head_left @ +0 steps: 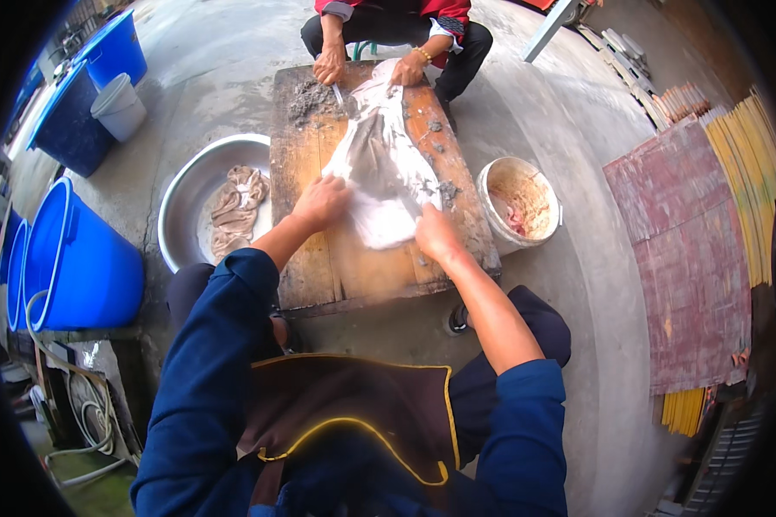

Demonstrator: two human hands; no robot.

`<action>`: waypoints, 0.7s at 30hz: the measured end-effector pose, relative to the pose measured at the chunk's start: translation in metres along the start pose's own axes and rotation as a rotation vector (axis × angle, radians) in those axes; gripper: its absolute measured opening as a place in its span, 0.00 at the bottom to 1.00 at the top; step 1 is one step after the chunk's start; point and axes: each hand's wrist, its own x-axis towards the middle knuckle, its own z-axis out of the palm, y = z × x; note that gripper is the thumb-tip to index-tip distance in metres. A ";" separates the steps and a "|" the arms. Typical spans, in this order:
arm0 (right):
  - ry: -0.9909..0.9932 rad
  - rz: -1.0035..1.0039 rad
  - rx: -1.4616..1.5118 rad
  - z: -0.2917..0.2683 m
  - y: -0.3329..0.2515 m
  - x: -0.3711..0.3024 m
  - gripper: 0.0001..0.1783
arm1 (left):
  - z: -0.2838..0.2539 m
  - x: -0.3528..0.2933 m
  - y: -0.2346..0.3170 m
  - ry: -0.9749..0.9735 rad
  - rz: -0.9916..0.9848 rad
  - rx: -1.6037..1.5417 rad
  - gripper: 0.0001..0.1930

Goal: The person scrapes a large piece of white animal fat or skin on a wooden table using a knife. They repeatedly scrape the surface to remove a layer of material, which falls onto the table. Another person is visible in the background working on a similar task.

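A pale, wet sheet that looks like animal stomach [372, 159] lies spread over a worn wooden board [315, 276], with grey matter along its middle. My left hand [323, 203] grips its left edge, fingers curled. Near its lower right edge, my right hand [437, 233] is closed around what looks like a knife [409, 203]; the handle is hidden and the blade blurred. Across the board, a co-worker's hand [329, 65] holds another blade [339, 95] against the sheet, while their other hand [408, 69] rests at its far end.
Grey scrapings [312, 102] lie on the board. A metal basin [174, 202] with brownish folded pieces stands at left, a white bucket [485, 194] of pale pulp at right. Blue tubs [99, 267] and a hose [69, 366] are farther left. Reddish boards [685, 258] are stacked at right.
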 end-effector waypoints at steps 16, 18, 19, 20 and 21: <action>-0.185 0.164 -0.204 -0.004 -0.012 -0.005 0.17 | 0.019 0.009 0.005 0.056 -0.130 -0.066 0.07; -0.186 0.170 -0.216 -0.013 -0.007 -0.010 0.17 | 0.020 0.007 0.004 0.049 -0.138 -0.050 0.08; -0.187 0.171 -0.212 -0.016 -0.006 -0.011 0.18 | 0.021 0.007 0.003 0.046 -0.143 -0.043 0.08; -0.194 0.176 -0.208 -0.018 -0.008 -0.014 0.18 | 0.021 0.007 0.003 0.042 -0.144 -0.055 0.08; -0.185 0.156 -0.186 -0.016 -0.014 -0.016 0.18 | 0.021 0.007 0.003 0.056 -0.142 -0.056 0.08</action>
